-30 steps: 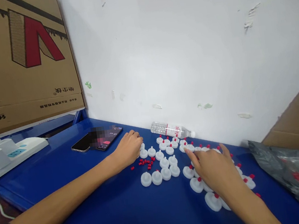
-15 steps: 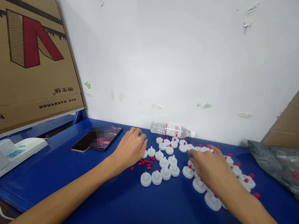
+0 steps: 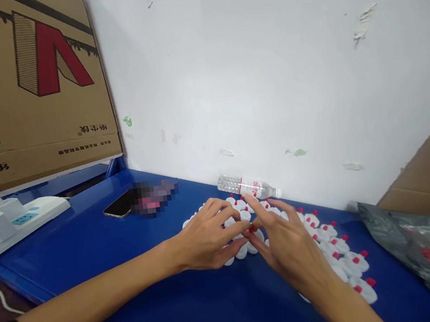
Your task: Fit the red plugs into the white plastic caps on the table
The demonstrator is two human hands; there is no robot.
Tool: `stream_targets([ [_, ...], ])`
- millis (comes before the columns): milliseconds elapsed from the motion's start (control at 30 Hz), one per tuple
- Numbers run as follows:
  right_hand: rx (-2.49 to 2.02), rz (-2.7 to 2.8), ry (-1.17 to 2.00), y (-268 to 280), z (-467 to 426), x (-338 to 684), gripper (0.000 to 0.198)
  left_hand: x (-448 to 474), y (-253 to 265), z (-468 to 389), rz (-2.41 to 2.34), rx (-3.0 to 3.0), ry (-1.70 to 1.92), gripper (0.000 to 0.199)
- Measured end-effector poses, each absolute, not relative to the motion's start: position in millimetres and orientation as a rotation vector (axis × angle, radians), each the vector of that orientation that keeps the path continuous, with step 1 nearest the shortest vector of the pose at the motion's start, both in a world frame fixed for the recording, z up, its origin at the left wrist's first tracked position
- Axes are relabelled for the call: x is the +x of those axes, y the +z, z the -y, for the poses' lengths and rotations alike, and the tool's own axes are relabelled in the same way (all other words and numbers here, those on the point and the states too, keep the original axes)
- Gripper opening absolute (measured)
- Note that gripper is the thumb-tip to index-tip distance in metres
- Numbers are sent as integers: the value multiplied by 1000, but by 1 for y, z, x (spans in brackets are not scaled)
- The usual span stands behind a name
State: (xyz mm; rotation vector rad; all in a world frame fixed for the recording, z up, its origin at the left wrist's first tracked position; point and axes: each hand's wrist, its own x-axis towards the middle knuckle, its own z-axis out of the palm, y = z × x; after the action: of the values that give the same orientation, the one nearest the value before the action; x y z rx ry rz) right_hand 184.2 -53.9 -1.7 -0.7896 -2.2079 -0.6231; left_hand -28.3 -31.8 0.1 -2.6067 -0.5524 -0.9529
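Observation:
In front of me my left hand (image 3: 212, 234) and my right hand (image 3: 284, 233) meet fingertip to fingertip. A tiny red cap (image 3: 251, 227) shows where their closed thumbs and forefingers come together. Any part beneath that cap is hidden by the fingers. White round lids with nozzles (image 3: 259, 236) stand under and behind both hands, partly covered. To the right of my right hand, several white lids with red caps on their nozzles (image 3: 356, 263) stand close together. The loose red caps on the table are hidden behind my left hand.
A clear bottle (image 3: 247, 184) lies along the wall. Two phones, one of them (image 3: 119, 207) plainly visible, lie at left on the blue table (image 3: 171, 312). A white power strip (image 3: 44, 207) sits at the left edge, and a grey plastic bag (image 3: 416, 240) at the right.
My right hand has moved left from the lids, and my left hand has moved right and slightly nearer. Their fingertips, formerly apart, now meet around a red cap.

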Motion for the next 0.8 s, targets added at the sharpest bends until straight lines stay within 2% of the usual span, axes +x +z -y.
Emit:
stream_targets([
  [133,-742,2286,-656,-4,59,179,73,-26,0,36,497,-2613,-975,14],
  [367,-746,2301,-683,-4,60,181,65,-24,-12,36,707,-2733,-963,18],
  [633,-576,2268,-874,7,64,176,53,-23,-14,39,844,-3007,-1057,20],
  [800,-637,2283,-893,7,66,174,52,-22,-12,38,824,-3041,-1094,23],
])
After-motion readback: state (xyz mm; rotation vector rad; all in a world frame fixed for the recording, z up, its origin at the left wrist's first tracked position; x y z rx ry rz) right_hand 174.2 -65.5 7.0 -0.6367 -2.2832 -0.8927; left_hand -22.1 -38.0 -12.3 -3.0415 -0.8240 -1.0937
